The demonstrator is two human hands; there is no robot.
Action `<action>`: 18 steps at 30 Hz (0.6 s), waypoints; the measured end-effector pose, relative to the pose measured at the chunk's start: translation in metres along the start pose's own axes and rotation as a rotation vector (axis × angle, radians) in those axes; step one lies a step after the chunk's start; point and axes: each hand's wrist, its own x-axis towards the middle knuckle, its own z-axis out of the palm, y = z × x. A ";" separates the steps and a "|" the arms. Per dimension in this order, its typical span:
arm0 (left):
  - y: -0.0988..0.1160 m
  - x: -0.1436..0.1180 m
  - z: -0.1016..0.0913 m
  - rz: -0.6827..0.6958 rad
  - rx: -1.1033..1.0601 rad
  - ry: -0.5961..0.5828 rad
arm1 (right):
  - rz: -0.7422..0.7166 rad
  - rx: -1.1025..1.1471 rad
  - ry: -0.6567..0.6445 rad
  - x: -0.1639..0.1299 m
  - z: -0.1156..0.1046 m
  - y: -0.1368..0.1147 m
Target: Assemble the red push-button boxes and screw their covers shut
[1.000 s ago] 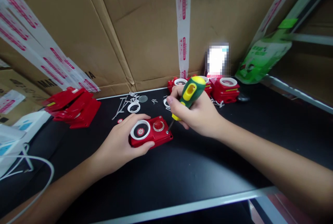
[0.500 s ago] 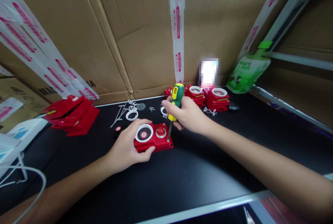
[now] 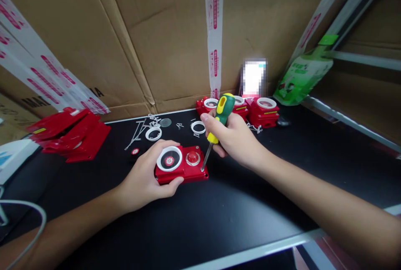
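A red alarm unit (image 3: 183,165) with a white ring and a red button lies on the black table (image 3: 200,215). My left hand (image 3: 144,176) grips its left end, thumb under the front edge. My right hand (image 3: 233,138) is closed around a green and yellow screwdriver (image 3: 219,117), held nearly upright. The screwdriver's metal tip rests on the unit's front right corner.
Three more red units (image 3: 250,109) stand at the back against cardboard boxes (image 3: 175,36). White rings (image 3: 153,133), small pins and a clear disc lie behind the unit. Red covers (image 3: 69,134) are stacked at left. A green pouch (image 3: 300,77) leans at right. A white cable (image 3: 21,220) loops at lower left.
The screwdriver has gone from strongly tilted to nearly upright, its tip staying on the unit's right corner. The view has shifted a little; my left hand keeps its grip.
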 end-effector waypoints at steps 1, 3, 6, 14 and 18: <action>0.000 0.000 0.000 0.003 0.001 -0.002 | -0.008 -0.006 -0.007 -0.001 0.000 -0.002; 0.001 -0.001 0.000 0.009 0.003 0.001 | -0.022 -0.017 -0.026 -0.003 -0.001 -0.007; 0.001 -0.001 0.000 0.015 0.003 0.001 | -0.030 -0.045 -0.084 -0.006 -0.004 -0.010; -0.002 -0.005 0.000 0.075 0.021 0.005 | -0.019 0.142 -0.406 -0.009 -0.012 -0.014; 0.001 -0.003 -0.001 0.075 0.039 -0.004 | -0.044 0.182 -0.540 -0.009 -0.020 -0.018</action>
